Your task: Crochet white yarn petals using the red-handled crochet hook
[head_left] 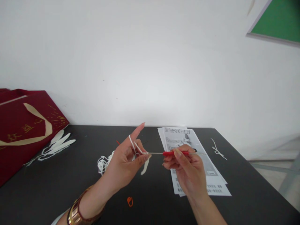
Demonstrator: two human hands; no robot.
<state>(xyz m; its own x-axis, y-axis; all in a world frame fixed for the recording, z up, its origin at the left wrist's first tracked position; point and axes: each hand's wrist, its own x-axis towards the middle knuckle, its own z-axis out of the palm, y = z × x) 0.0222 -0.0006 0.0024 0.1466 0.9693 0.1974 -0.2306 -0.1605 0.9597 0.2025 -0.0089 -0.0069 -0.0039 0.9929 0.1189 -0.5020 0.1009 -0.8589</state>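
My right hand is closed around the red grip of a crochet hook, whose metal shaft points left. White yarn loops over the raised index finger of my left hand. Between that hand's thumb and other fingers is pinched a small white crocheted piece, part of it hanging below the thumb. The hook's tip meets the yarn at the left fingertips; its exact place in the stitches is too small to make out. Behind my left wrist lies a loose heap of white yarn.
Printed sheets lie under and behind my right hand. An orange stitch marker sits near the front of the black table. At left are white crocheted petals and a dark red bag. A yarn scrap lies right.
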